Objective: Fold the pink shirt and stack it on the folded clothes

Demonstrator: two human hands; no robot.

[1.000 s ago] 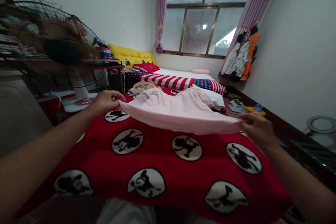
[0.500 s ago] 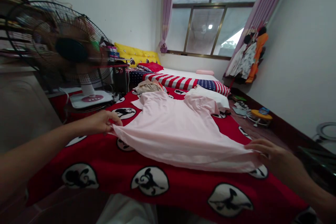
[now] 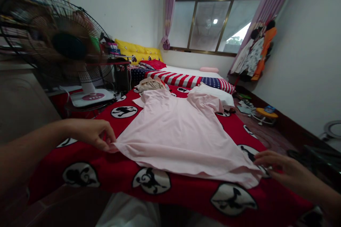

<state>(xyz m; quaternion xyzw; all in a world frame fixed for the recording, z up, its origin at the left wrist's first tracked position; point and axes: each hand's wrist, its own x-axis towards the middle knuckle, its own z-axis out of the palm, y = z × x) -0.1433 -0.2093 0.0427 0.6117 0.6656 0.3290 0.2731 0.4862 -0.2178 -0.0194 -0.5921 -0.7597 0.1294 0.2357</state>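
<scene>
A pale pink T-shirt (image 3: 181,131) lies spread on a red blanket (image 3: 117,184) printed with white patches and black figures; its hem faces me and its sleeves point away. At the hem's left corner, my left hand (image 3: 93,134) pinches the cloth between thumb and fingers. My right hand (image 3: 282,170) is beside the right hem corner, fingers apart and holding nothing. That corner rests on the blanket. Beyond the right sleeve is a folded white cloth (image 3: 213,94). A beige bundle of cloth (image 3: 150,84) sits past the left sleeve.
A standing fan (image 3: 69,44) is at the left, by a cabinet (image 3: 23,95). Behind the blanket is a bed with a striped, starred cover (image 3: 181,80). Clothes (image 3: 254,55) hang on the right near the window. A small yellow stool (image 3: 266,112) stands on the floor.
The shirt's hem has come down flat onto the blanket, nearer to me. My right hand has let go of its corner, while my left hand has lowered with its corner still pinched.
</scene>
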